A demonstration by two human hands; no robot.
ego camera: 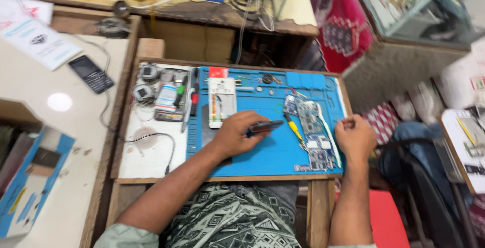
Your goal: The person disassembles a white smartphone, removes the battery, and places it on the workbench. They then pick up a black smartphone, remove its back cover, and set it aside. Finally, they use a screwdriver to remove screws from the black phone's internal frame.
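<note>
Far left on the white table lies a black keypad phone (91,73), untouched. On the blue mat (262,152) a white phone frame (222,101) sits w/ small tools beside it. Your left hand (236,136) is closed around a dark flat tool (263,126), tip pointing right. The circuit board (314,132) lies mid-right on the mat: light, stiff, prob. fragile, so take it by the edges. Your right hand (355,138) is clenched at the mat's right edge; can't tell if it holds anything.
</note>
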